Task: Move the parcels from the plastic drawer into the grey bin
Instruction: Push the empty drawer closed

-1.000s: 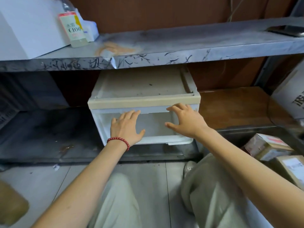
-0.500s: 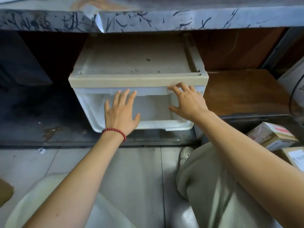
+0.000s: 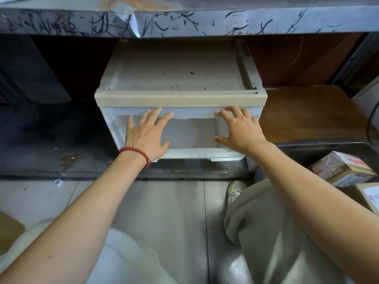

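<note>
Two flat, straight-fingered palms, my left hand [image 3: 146, 138] and right hand [image 3: 241, 132], on the boxy translucent plastic drawer [image 3: 192, 136], wide front facing near.

A grey shelf edge [image 3: 205, 21] with black scribbles runs across at 12 o'clock. A brown wooden board [image 3: 307, 113] lies at 3 o'clock. A white shoe [image 3: 234, 191] stands on the grey floor tiles [image 3: 174, 212] near 5 o'clock. A small paper scrap [image 3: 58, 182] lies at 8 o'clock.

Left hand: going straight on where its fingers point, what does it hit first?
The left hand seems to touch the plastic drawer front near its top; straight on, it likely meets the beige frame just above. Depth is unclear.
</note>
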The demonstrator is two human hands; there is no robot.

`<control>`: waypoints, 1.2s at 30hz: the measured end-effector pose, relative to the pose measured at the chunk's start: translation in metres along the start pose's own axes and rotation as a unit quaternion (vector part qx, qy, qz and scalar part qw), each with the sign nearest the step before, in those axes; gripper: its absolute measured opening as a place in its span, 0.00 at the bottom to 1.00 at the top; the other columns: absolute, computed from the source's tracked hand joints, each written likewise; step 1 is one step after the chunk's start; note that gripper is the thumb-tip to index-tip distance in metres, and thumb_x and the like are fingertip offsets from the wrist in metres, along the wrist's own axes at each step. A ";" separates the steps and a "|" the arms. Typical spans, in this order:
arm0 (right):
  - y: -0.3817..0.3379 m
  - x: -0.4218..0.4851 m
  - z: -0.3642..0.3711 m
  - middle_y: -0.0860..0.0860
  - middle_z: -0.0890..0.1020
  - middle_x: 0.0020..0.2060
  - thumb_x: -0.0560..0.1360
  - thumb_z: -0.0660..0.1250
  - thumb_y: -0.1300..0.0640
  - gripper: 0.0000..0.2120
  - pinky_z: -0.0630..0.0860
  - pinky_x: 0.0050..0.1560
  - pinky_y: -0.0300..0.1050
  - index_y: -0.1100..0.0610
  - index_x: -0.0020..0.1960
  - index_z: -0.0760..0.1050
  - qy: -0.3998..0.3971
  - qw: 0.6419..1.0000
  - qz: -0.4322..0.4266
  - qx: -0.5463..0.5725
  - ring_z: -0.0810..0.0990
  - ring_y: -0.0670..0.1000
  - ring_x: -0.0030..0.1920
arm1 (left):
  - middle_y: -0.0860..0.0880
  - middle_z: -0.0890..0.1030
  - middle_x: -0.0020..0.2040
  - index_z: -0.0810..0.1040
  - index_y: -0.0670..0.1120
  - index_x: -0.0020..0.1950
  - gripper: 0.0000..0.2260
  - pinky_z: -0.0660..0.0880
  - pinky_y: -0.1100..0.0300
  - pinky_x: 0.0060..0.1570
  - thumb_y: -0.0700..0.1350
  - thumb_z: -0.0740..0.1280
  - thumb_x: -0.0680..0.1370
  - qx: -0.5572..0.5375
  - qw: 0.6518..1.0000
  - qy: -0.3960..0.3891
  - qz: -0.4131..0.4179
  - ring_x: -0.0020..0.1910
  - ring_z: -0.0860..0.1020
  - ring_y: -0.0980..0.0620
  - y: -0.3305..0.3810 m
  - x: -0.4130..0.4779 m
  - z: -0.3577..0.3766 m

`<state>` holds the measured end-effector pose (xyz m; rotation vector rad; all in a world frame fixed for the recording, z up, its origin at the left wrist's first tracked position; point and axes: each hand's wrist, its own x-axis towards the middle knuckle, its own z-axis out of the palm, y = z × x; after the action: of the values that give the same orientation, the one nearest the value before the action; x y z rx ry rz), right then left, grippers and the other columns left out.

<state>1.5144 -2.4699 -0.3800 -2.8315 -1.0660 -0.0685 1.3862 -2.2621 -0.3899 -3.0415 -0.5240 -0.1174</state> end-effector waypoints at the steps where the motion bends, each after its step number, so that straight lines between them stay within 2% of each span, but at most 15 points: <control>1: 0.000 0.001 0.000 0.52 0.63 0.73 0.75 0.67 0.43 0.33 0.64 0.67 0.55 0.49 0.75 0.60 0.011 1.000 -0.004 -0.014 0.62 0.57 0.71 | 0.51 0.50 0.79 0.48 0.56 0.78 0.34 0.49 0.40 0.72 0.56 0.63 0.78 0.012 1.000 0.004 0.005 0.78 0.49 0.49 -0.003 0.000 0.000; 3: 0.002 0.006 0.000 0.52 0.67 0.70 0.76 0.66 0.45 0.29 0.66 0.64 0.52 0.49 0.73 0.63 0.045 0.998 -0.012 -0.046 0.67 0.56 0.68 | 0.52 0.55 0.78 0.52 0.54 0.78 0.33 0.53 0.41 0.71 0.55 0.64 0.77 0.020 0.999 0.029 0.014 0.76 0.55 0.48 -0.006 0.003 0.001; 6: 0.004 0.017 0.000 0.51 0.75 0.62 0.76 0.67 0.46 0.21 0.70 0.57 0.50 0.50 0.67 0.71 0.107 0.993 -0.022 -0.046 0.73 0.56 0.61 | 0.52 0.69 0.71 0.65 0.52 0.74 0.28 0.63 0.46 0.64 0.52 0.67 0.75 -0.009 0.994 0.105 0.027 0.67 0.68 0.47 -0.009 0.010 0.003; 9: 0.002 0.028 0.004 0.51 0.80 0.55 0.73 0.71 0.47 0.17 0.72 0.50 0.49 0.52 0.60 0.77 0.158 0.985 -0.040 -0.050 0.77 0.56 0.53 | 0.52 0.76 0.63 0.74 0.51 0.67 0.21 0.67 0.49 0.58 0.50 0.69 0.74 -0.042 0.987 0.150 0.033 0.61 0.74 0.46 -0.015 0.016 0.003; 13: -0.003 0.035 0.006 0.51 0.83 0.46 0.67 0.76 0.51 0.14 0.72 0.43 0.48 0.54 0.51 0.82 0.198 0.977 -0.050 -0.065 0.79 0.57 0.45 | 0.52 0.79 0.58 0.77 0.50 0.62 0.16 0.67 0.50 0.56 0.50 0.68 0.75 -0.076 0.981 0.179 0.024 0.57 0.75 0.46 -0.017 0.026 0.001; 19: -0.002 0.031 0.007 0.50 0.83 0.46 0.65 0.77 0.54 0.10 0.70 0.40 0.47 0.55 0.44 0.83 0.210 0.975 -0.067 -0.036 0.78 0.56 0.43 | 0.51 0.79 0.55 0.79 0.50 0.57 0.15 0.68 0.51 0.52 0.52 0.71 0.72 -0.096 0.975 0.198 0.024 0.55 0.75 0.46 -0.008 0.034 0.002; 24: -0.004 0.018 0.003 0.50 0.83 0.52 0.67 0.74 0.53 0.10 0.69 0.41 0.44 0.55 0.45 0.79 0.172 0.981 -0.093 -0.007 0.80 0.58 0.47 | 0.53 0.76 0.61 0.75 0.53 0.64 0.19 0.66 0.52 0.57 0.56 0.67 0.74 -0.093 0.985 0.140 0.022 0.61 0.73 0.50 -0.005 0.028 0.000; 28: -0.006 0.005 0.002 0.48 0.81 0.52 0.72 0.68 0.50 0.14 0.69 0.37 0.43 0.53 0.55 0.74 0.115 0.989 -0.089 -0.004 0.76 0.54 0.51 | 0.54 0.77 0.58 0.76 0.52 0.60 0.18 0.69 0.54 0.51 0.56 0.68 0.72 -0.075 0.988 0.125 0.042 0.59 0.73 0.50 -0.005 0.018 -0.004; 32: -0.008 -0.008 -0.002 0.44 0.78 0.58 0.72 0.67 0.48 0.23 0.67 0.39 0.41 0.48 0.65 0.68 0.070 0.993 -0.091 0.010 0.75 0.50 0.57 | 0.56 0.77 0.55 0.76 0.54 0.58 0.17 0.70 0.56 0.49 0.57 0.69 0.72 -0.071 0.991 0.102 0.048 0.57 0.73 0.51 -0.004 0.001 -0.007; 36: -0.008 -0.026 -0.001 0.42 0.77 0.58 0.70 0.68 0.46 0.22 0.70 0.41 0.42 0.45 0.64 0.71 0.034 0.996 -0.086 0.018 0.73 0.48 0.59 | 0.57 0.77 0.53 0.76 0.54 0.55 0.16 0.67 0.58 0.46 0.56 0.70 0.70 -0.083 0.991 0.088 0.050 0.55 0.73 0.52 0.000 -0.023 -0.007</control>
<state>1.4899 -2.4808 -0.3802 -2.6788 -1.2785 -0.1563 1.3643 -2.2700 -0.3848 -3.1665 -0.3668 -0.4427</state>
